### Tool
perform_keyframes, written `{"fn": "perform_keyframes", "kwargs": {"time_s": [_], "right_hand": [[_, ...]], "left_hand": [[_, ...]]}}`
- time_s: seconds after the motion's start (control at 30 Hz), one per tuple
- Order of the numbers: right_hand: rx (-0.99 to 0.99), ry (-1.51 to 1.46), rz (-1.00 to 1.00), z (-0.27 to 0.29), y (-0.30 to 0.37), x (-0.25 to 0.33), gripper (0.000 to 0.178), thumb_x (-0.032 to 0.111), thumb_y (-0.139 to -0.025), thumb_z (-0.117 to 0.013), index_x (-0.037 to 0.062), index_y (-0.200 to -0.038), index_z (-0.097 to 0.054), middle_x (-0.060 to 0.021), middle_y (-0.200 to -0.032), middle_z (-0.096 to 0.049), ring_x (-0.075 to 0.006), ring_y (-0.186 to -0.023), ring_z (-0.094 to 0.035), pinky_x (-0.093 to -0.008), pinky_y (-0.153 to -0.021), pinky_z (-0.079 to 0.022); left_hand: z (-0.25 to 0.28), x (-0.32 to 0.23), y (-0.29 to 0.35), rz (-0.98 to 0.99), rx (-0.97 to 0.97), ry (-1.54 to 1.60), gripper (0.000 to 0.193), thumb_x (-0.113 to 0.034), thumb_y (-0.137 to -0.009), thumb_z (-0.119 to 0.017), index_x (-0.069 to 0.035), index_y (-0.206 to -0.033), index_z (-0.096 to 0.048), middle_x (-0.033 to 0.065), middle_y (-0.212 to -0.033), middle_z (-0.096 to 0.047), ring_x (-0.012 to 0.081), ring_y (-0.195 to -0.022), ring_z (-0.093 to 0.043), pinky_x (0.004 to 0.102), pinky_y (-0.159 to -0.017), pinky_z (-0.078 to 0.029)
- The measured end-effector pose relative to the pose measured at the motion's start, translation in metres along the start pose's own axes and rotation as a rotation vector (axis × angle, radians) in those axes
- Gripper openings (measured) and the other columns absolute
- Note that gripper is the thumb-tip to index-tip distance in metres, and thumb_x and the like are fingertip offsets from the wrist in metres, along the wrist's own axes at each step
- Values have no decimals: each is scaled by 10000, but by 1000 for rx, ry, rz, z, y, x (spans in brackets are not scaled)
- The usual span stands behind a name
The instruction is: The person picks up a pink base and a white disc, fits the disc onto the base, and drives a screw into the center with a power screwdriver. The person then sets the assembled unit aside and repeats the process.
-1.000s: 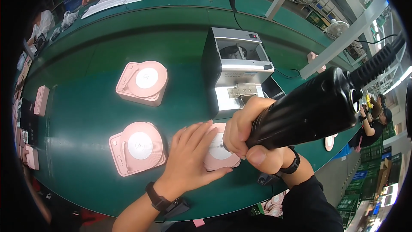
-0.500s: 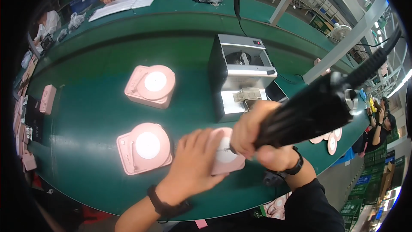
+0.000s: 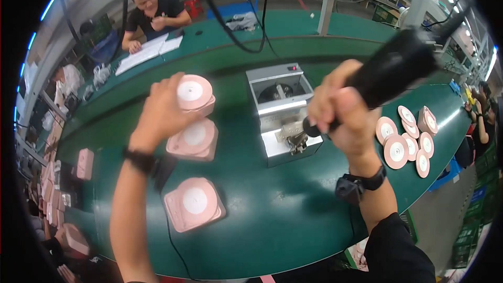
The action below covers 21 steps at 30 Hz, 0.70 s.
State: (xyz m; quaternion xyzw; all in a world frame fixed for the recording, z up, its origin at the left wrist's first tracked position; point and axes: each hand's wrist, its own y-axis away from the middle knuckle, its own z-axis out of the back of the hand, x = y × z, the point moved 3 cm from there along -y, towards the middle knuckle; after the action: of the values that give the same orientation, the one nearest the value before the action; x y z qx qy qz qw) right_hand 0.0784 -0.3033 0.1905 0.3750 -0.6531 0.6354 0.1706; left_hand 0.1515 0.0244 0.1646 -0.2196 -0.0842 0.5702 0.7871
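Observation:
At the back left, my left hand (image 3: 165, 107) grips the left side of a small pink record player (image 3: 199, 90) with a round pink disc and white centre. A second pink record player (image 3: 196, 135) sits just in front of it, partly behind my wrist. A third pink record player (image 3: 195, 203) lies nearer the front edge. My right hand (image 3: 340, 110) is wrapped round a black electric screwdriver (image 3: 395, 68), slanting down to the left. Its tip is at the front outlet of a grey screw feeder (image 3: 277, 118); whether it carries a screw cannot be seen.
Several loose pink discs (image 3: 396, 152) lie on the green table (image 3: 293, 209) at right, beside an upright pink piece (image 3: 428, 120). Another pink piece (image 3: 85, 163) stands at left. Black cables hang overhead. A person (image 3: 157, 18) sits across the bench with papers (image 3: 149, 53).
My left hand has moved from the front middle to the back left with the pink record player. My right hand has lifted the screwdriver off it and brought it to the screw feeder.

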Motion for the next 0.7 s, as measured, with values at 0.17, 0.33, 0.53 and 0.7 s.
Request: {"fn": "perform_keyframes", "kwargs": {"time_s": [0.17,0.33,0.53,0.7], "right_hand": [[19,-50,0,-11,9,-3,293,184,-938,-775,53,-974,-516,-28,-695,-579,-111,-572,-548,-276,-553,-463],[80,92,-36,-7,11,10,262,118,-881,-806,50,-960,-567,-3,-757,-600,-78,-659,-546,-248,-587,-431],[98,-19,-200,-2,-1,-12,242,107,-854,-821,38,-945,-608,19,-793,-597,-64,-692,-516,-249,-622,-424],[92,-69,-243,-10,-3,-22,245,85,-834,-818,34,-956,-612,27,-804,-594,-62,-705,-515,-265,-615,-418]], "left_hand": [[-68,56,-40,169,301,-19,1000,-405,-726,-895,3,-1525,-454,292,-1385,-610,476,-1350,-525,498,-1132,-472],[-92,93,-22,251,212,-64,874,-339,-816,-856,18,-1515,-473,301,-1406,-615,477,-1338,-554,489,-1146,-458],[-63,60,23,199,174,367,639,-291,-899,-789,53,-1403,-601,277,-1411,-630,436,-1324,-593,434,-1155,-446],[-35,16,87,50,341,315,774,-313,-824,-844,3,-1471,-562,240,-1520,-537,420,-1416,-484,459,-1191,-406]]}}
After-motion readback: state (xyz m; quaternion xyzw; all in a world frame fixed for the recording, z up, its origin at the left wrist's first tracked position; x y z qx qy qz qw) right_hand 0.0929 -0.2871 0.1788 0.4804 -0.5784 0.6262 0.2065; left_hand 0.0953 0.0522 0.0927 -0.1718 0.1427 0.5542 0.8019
